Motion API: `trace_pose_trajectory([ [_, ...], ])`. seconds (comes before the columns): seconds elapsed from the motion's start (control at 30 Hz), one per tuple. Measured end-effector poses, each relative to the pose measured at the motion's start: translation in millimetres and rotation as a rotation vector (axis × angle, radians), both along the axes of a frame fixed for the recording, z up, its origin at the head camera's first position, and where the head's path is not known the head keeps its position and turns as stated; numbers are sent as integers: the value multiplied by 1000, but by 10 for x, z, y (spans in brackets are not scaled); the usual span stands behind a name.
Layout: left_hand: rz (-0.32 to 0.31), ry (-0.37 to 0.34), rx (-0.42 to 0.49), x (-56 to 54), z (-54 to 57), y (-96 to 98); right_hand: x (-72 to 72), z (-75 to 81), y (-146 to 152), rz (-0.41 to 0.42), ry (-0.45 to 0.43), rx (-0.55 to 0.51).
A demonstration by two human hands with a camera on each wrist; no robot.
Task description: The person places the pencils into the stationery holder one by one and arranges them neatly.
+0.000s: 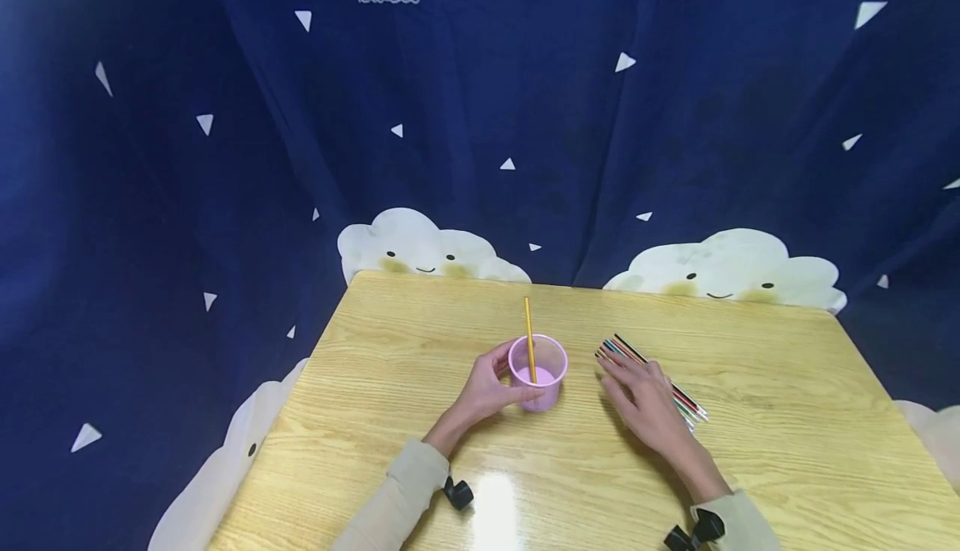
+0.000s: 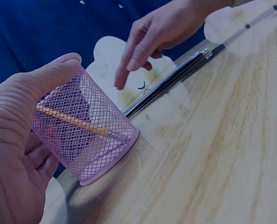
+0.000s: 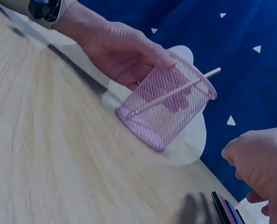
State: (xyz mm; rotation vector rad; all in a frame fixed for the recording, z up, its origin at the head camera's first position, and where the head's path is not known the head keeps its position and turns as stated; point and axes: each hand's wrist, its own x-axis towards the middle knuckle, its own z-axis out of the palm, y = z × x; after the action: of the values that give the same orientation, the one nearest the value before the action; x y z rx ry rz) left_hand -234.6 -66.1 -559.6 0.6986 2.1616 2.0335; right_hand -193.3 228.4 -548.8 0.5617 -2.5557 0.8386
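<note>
A pink mesh pen cup [image 1: 546, 402] stands on the wooden table, held by the left hand [image 1: 486, 388]. In the left wrist view, the thumb lies at the cup's rim and the other fingers are behind it. One yellow pencil [image 1: 528, 323] leans inside the cup, its upper end above the rim. To the right, a bunch of pencils [image 1: 687, 402] of several colours lies slantwise on the tabletop. Over that bunch is the right hand [image 1: 643, 398], fingers loosely bent downward. The left wrist view shows nothing between its fingers, a little apart from the pencils.
The light wooden table [image 1: 405, 326] reaches back to a dark blue curtain [image 1: 465, 117] with white triangles and smiling clouds. Dark devices are strapped to both wrists, below the beige sleeves [image 1: 405, 484].
</note>
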Motion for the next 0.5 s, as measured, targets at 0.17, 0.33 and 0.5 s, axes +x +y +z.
trace_pose_trajectory([
  [0.17, -3, -2, -5, 3, -1, -9, 25, -94, 67, -25, -9, 51],
  [0.33, -5, -6, 1, -2, -7, -6, 39, -161, 117, -56, -16, 99],
  [0.5, 0, -15, 8, 0, -7, -2, 54, -223, 153, -89, -30, 170],
])
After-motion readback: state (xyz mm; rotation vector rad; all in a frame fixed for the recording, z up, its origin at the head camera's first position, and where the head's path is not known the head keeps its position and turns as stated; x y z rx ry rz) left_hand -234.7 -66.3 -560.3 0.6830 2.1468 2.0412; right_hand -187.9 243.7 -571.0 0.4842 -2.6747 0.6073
